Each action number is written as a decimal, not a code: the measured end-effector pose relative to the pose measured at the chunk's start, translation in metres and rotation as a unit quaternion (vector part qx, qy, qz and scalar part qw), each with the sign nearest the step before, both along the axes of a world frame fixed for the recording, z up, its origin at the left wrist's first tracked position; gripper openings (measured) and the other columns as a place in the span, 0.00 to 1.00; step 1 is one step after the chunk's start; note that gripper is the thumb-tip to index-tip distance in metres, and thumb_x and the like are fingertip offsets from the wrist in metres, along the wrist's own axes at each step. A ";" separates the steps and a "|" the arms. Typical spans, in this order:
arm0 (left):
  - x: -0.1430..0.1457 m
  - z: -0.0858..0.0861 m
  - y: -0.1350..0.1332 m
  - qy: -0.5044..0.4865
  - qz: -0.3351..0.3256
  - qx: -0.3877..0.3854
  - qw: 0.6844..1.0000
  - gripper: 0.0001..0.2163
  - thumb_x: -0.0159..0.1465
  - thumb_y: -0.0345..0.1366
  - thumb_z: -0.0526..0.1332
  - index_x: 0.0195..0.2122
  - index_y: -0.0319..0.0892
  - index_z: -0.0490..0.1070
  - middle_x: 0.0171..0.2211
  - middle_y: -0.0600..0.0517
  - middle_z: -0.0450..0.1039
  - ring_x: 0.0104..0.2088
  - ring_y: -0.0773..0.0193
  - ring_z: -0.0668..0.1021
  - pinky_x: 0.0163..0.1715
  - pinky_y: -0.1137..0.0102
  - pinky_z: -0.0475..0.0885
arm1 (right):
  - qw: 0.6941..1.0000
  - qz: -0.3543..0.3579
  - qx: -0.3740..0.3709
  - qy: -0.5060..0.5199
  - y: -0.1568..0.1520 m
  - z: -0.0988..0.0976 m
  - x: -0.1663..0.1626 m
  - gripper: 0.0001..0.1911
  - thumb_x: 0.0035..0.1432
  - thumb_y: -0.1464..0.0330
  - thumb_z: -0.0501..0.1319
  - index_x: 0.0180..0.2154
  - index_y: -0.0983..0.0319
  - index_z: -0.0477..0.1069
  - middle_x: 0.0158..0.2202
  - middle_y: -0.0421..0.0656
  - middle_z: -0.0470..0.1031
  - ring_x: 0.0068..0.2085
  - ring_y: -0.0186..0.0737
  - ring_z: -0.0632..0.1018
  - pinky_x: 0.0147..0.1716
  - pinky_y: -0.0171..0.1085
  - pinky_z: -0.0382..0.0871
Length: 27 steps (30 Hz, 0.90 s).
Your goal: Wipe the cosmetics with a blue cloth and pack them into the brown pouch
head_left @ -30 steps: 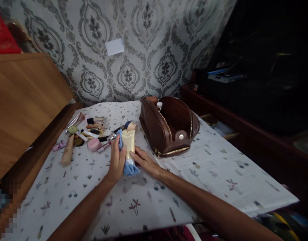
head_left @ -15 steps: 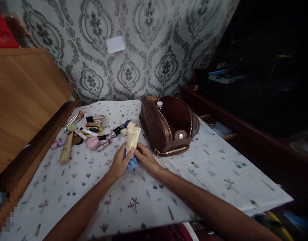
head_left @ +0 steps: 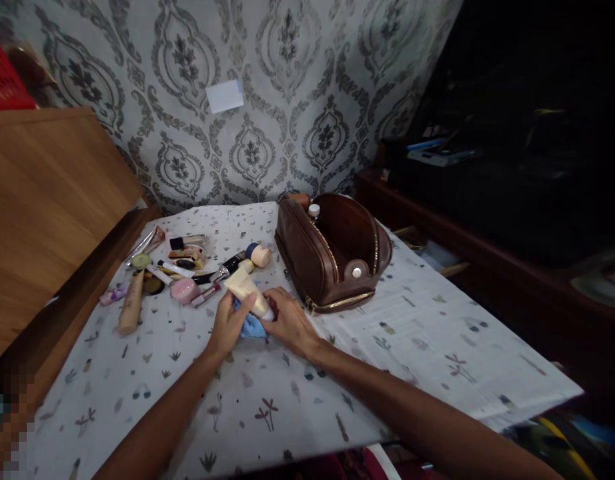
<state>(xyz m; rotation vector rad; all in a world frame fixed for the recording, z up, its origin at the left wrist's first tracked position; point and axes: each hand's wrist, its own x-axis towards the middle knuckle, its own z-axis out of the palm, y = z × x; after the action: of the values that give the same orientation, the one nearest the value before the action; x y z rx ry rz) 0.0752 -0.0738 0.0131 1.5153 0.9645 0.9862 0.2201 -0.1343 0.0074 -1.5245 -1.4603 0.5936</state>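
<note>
The left hand (head_left: 228, 324) has its grip closed on a pale cream tube (head_left: 243, 285), thumb laid across the front. The right hand (head_left: 291, 325) has its grip on the tube's near right end, though most of its fingertips are hidden. The tube slants above the near middle of the bench (head_left: 387, 373), its flat end to the far left. Bunched beneath it, between the hands, is a blue cloth (head_left: 252, 327) (only part of it shows, and I cannot tell which fingers pin it).

Just beyond the tube, a navy-topped beige container (head_left: 260, 255) lies on its side. To the left is a loose cluster of cosmetics: a pink container (head_left: 185, 291), a beige tube (head_left: 131, 305) pointing toward the near side, and a dark round item (head_left: 153, 284) partly covered by it; the smaller pieces overlap and are hard to make out.

Right of the hands stands a brown bag (head_left: 298, 248), its mouth unzipped, the inside too dark to read. A white cap (head_left: 314, 211) shows at its far left; what lies below is mostly hidden.

At the far left, a red object (head_left: 5, 77) is cut off by the picture's edge.
</note>
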 end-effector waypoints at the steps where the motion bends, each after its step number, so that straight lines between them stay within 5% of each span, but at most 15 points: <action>1: -0.001 -0.001 0.003 -0.014 0.003 -0.009 1.000 0.21 0.58 0.53 0.66 0.45 0.41 0.74 0.38 0.51 0.78 0.42 0.60 0.79 0.43 0.68 0.74 | 1.000 0.018 -0.008 0.024 0.000 0.000 0.000 0.11 0.50 0.68 0.67 0.37 0.61 0.70 0.34 0.40 0.71 0.34 0.38 0.70 0.35 0.37 0.64; 7: -0.005 -0.003 0.012 -0.023 -0.013 -0.040 0.999 0.25 0.57 0.59 0.64 0.42 0.40 0.76 0.34 0.50 0.79 0.35 0.61 0.80 0.35 0.70 0.75 | 0.967 0.123 0.003 0.221 0.003 -0.002 0.002 0.20 0.62 0.51 0.59 0.44 0.61 0.68 0.35 0.41 0.74 0.36 0.38 0.74 0.35 0.36 0.67; 14: -0.019 0.001 0.018 0.037 -0.060 -0.032 0.997 0.26 0.52 0.60 0.67 0.38 0.42 0.79 0.32 0.49 0.80 0.35 0.56 0.79 0.37 0.66 0.76 | 0.974 0.027 0.066 0.214 -0.005 0.018 0.005 0.19 0.62 0.55 0.61 0.48 0.60 0.68 0.37 0.41 0.72 0.36 0.36 0.73 0.30 0.33 0.65; 20: -0.024 0.018 0.031 0.127 -0.145 -0.012 0.981 0.28 0.39 0.66 0.69 0.27 0.46 0.82 0.27 0.48 0.79 0.29 0.52 0.77 0.31 0.62 0.74 | 0.974 0.102 0.099 0.178 -0.025 0.060 0.027 0.14 0.61 0.57 0.61 0.31 0.62 0.70 0.24 0.36 0.64 0.26 0.32 0.66 0.25 0.32 0.59; 23: -0.011 0.038 0.029 0.157 -0.199 -0.006 0.967 0.27 0.37 0.67 0.68 0.25 0.50 0.83 0.26 0.49 0.79 0.30 0.48 0.77 0.32 0.58 0.74 | 0.972 0.146 0.097 0.156 -0.044 0.080 0.050 0.13 0.62 0.62 0.61 0.44 0.63 0.74 0.25 0.35 0.66 0.25 0.31 0.67 0.25 0.31 0.61; 27: 0.017 0.064 0.016 0.175 -0.267 -0.008 0.948 0.27 0.32 0.71 0.67 0.20 0.54 0.81 0.24 0.49 0.78 0.33 0.42 0.77 0.35 0.53 0.73 | 0.962 0.222 0.140 0.068 -0.066 0.103 0.089 0.29 0.59 0.64 0.65 0.61 0.58 0.65 0.42 0.43 0.75 0.36 0.35 0.74 0.35 0.33 0.69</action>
<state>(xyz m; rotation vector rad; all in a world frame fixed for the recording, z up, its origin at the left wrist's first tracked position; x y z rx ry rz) 0.0922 -0.0576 0.0773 1.8429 0.7304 0.3274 0.3086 -0.2000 0.1100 -0.9212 -1.7085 0.7031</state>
